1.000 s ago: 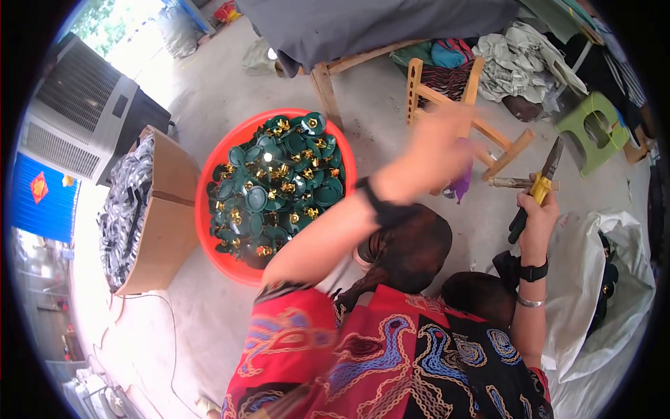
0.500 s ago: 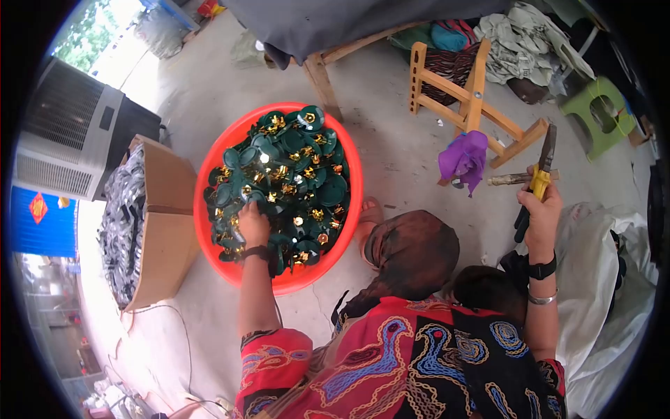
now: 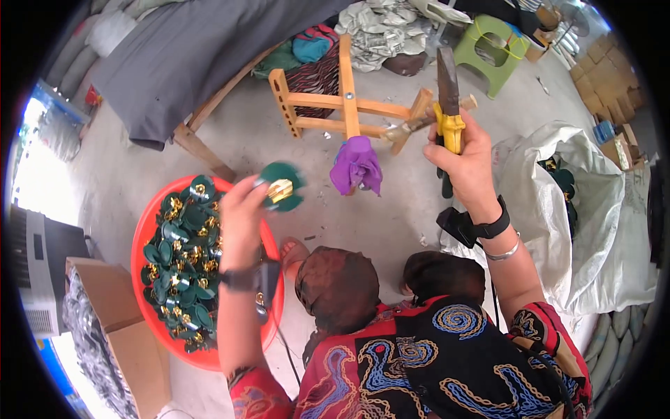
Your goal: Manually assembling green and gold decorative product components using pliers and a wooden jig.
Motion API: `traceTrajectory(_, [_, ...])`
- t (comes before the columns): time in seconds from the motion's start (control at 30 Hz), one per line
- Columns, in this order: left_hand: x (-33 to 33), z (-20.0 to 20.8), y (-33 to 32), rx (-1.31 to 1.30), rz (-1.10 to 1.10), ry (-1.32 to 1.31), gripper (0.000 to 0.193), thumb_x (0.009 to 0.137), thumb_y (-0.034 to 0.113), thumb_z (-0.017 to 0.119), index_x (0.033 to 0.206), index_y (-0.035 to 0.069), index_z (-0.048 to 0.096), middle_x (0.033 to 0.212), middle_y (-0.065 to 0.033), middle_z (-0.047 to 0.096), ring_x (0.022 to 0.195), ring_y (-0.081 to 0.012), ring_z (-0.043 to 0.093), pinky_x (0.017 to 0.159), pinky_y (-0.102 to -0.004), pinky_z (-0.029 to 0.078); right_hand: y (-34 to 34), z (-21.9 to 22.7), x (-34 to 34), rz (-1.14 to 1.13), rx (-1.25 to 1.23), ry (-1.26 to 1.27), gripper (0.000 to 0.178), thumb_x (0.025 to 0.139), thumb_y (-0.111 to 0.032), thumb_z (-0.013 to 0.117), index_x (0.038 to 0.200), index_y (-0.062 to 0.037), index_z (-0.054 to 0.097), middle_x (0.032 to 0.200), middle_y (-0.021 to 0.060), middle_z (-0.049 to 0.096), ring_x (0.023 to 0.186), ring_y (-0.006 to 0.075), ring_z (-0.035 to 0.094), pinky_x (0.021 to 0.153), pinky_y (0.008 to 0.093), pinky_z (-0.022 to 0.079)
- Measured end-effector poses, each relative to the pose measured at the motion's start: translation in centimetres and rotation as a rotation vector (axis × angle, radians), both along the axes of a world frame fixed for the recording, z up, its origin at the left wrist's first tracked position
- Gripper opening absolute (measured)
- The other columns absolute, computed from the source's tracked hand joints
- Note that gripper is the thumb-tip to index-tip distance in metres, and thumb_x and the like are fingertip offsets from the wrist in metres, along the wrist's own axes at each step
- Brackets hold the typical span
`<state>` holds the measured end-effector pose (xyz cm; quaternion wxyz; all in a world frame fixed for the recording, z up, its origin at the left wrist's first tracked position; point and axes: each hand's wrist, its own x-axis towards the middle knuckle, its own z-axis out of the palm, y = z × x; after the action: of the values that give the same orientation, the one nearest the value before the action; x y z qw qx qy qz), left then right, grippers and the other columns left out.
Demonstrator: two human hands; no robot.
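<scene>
My left hand [image 3: 241, 209] is closed on the edge of a round green disc with a gold metal centre [image 3: 280, 187], held up above the right rim of the red basin [image 3: 274, 307]. The disc is blurred by motion. A pile of similar green discs with gold pieces [image 3: 183, 269] fills the basin. Raised on the right, my right hand [image 3: 469, 157] grips a tool with a dark blade and yellow and black handles [image 3: 451, 129], its blade upward. A short, pale stick [image 3: 468, 103] shows behind the tool; whether the hand holds it too I cannot tell.
Ahead stands a wooden folding frame [image 3: 349, 101] with purple cloth [image 3: 357, 166] on its near end. A white sack [image 3: 537, 223] holding green discs is at my right. At left are a cardboard box [image 3: 118, 307] of grey pieces and a draped table [image 3: 188, 70]. A green stool [image 3: 492, 52] stands far right.
My left hand has come up out of the basin with a green disc and moved rightward relative to the basin. The view has swung right. My right hand still grips the tool.
</scene>
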<state>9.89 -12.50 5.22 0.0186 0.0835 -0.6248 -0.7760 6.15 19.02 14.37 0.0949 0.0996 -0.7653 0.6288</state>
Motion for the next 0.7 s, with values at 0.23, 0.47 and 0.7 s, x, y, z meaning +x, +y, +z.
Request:
traceTrajectory(0.23, [-10.5,-3.6,9.3,0.149,-0.278,-0.201,0.012,0.085,0.008,0.061,0.094,0.000,0.062,0.080,-0.0058,0.065,0.062,-0.0121,0.061,0.047,-0.0240,0.050,-2.2,0.3,-1.6,0.089,0.283,0.259,0.044,0.067,0.002,0.063,0.111,-0.0013,0.056,0.111,0.0053,0.054,0.091,0.0140,0.051,0.081,0.0284,0.044])
traceTrajectory(0.47, [-11.4,-3.9,11.3,0.016,-0.198,-0.246,0.006,0.084,0.006,0.061,0.088,0.002,0.060,0.073,-0.0043,0.062,0.057,-0.0112,0.058,0.044,-0.0226,0.048,-3.3,-2.7,-3.9,0.162,0.403,0.345,0.042,0.063,-0.005,0.063,0.104,0.0002,0.055,0.085,0.0141,0.044,0.081,0.0288,0.048,0.071,0.0361,0.042])
traceTrajectory(0.7, [-10.6,-4.1,12.1,-0.482,0.047,0.440,0.025,0.073,0.005,0.065,0.098,0.001,0.061,0.076,-0.0102,0.064,0.071,-0.0275,0.062,0.063,-0.0361,0.050,-4.3,-2.1,-4.4,0.194,0.562,0.271,0.037,0.064,-0.003,0.061,0.100,0.0017,0.054,0.086,0.0176,0.044,0.080,0.0349,0.048,0.069,0.0405,0.041])
